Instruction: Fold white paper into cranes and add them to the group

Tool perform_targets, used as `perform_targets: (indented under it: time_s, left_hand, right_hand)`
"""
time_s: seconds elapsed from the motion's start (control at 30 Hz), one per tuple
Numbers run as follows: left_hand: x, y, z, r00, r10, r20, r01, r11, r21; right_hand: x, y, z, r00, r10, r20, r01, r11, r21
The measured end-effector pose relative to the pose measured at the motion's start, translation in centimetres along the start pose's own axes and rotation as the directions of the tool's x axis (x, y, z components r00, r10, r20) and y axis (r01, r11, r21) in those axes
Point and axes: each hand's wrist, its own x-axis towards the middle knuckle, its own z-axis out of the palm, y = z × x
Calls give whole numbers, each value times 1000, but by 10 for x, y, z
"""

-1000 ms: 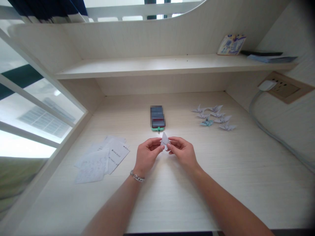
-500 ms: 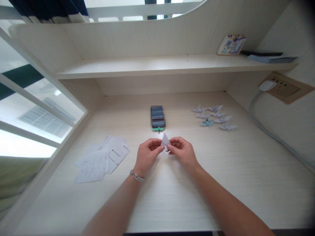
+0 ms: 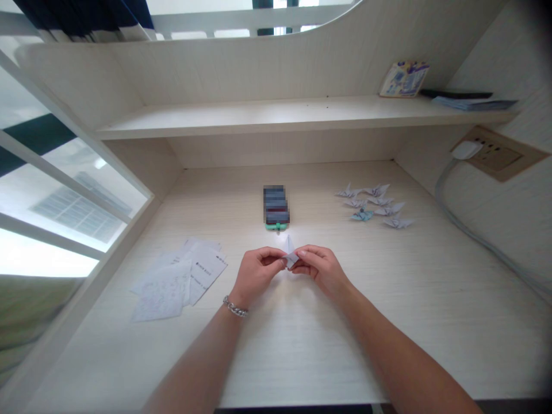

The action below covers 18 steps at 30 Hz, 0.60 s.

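My left hand [image 3: 255,273] and my right hand [image 3: 319,267] meet over the middle of the pale wooden desk [image 3: 302,345]. Both pinch a small folded piece of white paper [image 3: 288,250] between fingertips and thumbs; its point sticks up between them. A silver bracelet [image 3: 235,308] circles my left wrist. Just beyond the paper lies a phone [image 3: 276,207] in a teal case, flat on the desk.
Several folded paper cranes [image 3: 374,205] lie at the back right of the desk. Loose printed sheets [image 3: 179,279] lie to the left. A shelf [image 3: 259,115] above holds a booklet [image 3: 404,78] and dark flat items. A wall socket [image 3: 495,152] with a white cable is on the right.
Both hands have dropped slightly toward the desk and closed tighter on the folded paper, so less of its point shows above the fingers.
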Motion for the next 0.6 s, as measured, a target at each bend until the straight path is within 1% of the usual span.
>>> perform_targets:
  time_s: [0.07, 0.17, 0.33, 0.47, 0.6]
  left_hand:
    - [0, 1, 0, 1000, 7, 5, -7, 1000, 21]
    - [0, 2, 0, 1000, 11, 28, -12, 999, 34]
    - [1, 0, 0, 998, -47, 43, 50, 996, -74]
    - [2, -5, 2, 999, -49, 11, 50, 993, -106]
    - [3, -8, 3, 998, -46, -39, 42, 994, -103]
  right_hand:
    - [0, -1, 0, 1000, 20, -22, -20, 1000, 16]
    - [2, 2, -2, 997, 26, -79, -29, 999, -46]
    - [5, 6, -4, 995, -27, -96, 13, 989, -146]
    - [6, 7, -3, 993, -80, -86, 60, 976, -209]
    - [7, 10, -1, 990, -87, -114, 67, 984, -163]
